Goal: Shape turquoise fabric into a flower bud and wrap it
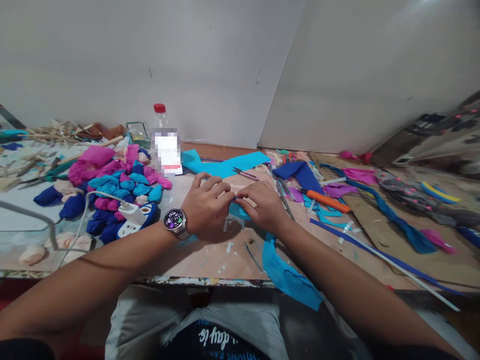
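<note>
My left hand (208,206), with a watch (175,220) on its wrist, meets my right hand (265,206) over the middle of the table. The fingertips of both pinch a turquoise crepe paper strip (240,212), whose gripped edge is partly hidden by the fingers. Below my right forearm, a length of turquoise crepe paper (290,275) hangs over the table's front edge; whether it joins the held part cannot be seen. Just beyond the hands lie a flat turquoise sheet (228,166) and small snips (245,174).
To the left are bunched paper flowers (122,186), a power strip (132,226) with a white cable, and a red-capped bottle (160,117). An orange cutter (328,200), blue strips (300,176) and cardboard (378,235) lie at the right. A wall (150,65) rises behind.
</note>
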A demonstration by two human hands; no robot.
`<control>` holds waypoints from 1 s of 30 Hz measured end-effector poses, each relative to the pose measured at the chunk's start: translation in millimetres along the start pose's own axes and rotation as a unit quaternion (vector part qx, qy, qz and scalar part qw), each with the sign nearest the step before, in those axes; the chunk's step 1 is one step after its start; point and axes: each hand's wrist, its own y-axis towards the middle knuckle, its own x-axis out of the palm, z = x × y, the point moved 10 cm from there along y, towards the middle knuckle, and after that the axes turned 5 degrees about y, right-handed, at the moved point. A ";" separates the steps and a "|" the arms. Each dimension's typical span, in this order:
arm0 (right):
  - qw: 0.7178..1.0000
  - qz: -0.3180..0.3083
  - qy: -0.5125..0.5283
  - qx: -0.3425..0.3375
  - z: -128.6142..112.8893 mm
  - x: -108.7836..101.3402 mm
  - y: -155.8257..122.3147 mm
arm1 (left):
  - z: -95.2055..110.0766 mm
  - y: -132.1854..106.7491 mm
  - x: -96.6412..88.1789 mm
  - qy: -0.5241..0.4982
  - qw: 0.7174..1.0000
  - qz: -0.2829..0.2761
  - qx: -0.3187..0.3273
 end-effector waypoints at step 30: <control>0.999 0.013 0.006 -0.037 -12.6 -9.7 2.1 | -11.5 -4.4 5.0 -0.173 0.983 0.047 -0.033</control>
